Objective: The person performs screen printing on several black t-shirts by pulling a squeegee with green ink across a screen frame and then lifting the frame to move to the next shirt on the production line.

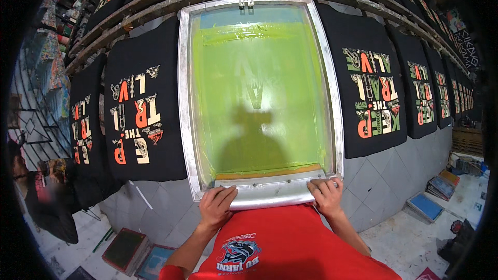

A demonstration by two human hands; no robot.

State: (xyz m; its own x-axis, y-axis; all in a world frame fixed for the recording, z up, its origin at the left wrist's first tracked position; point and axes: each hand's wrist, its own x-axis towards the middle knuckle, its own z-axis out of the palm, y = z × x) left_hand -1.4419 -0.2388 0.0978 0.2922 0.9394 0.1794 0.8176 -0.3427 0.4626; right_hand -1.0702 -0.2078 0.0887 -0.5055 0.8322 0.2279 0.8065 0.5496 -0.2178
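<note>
Left hand (216,206) and right hand (327,196) clamp curled fingers on a metal squeegee (272,192) lying crosswise at the near end of a screen frame (183,93), blade (270,172) pointing away. Orange-and-cream lettering (365,63) marks black shirts (332,31) alongside.

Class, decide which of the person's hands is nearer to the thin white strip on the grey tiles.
Left. The left hand is on the left end of the squeegee, right of the white strip; the right hand is on the opposite end, farther from it.
</note>
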